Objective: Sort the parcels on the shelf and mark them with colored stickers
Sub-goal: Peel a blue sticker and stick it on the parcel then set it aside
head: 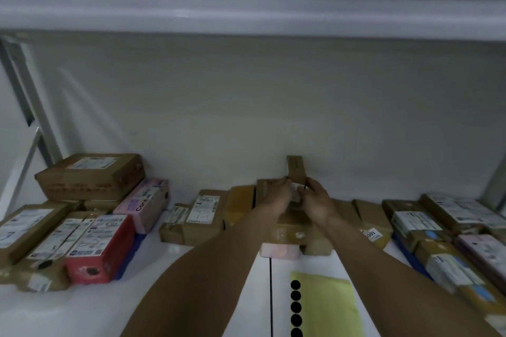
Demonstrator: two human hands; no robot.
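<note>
Both my hands hold a small narrow brown parcel upright above the middle group of boxes. My left hand grips its left side and my right hand pinches its lower right side; a white label shows between my fingers. Below them lie brown cartons and a pink box. A yellow sticker sheet with a column of black dots lies on the white shelf near me.
At the left, a pile of parcels holds a large brown box, a pink box and a red box. Labelled cartons lie centre-left; more parcels crowd the right. The upper shelf edge overhangs.
</note>
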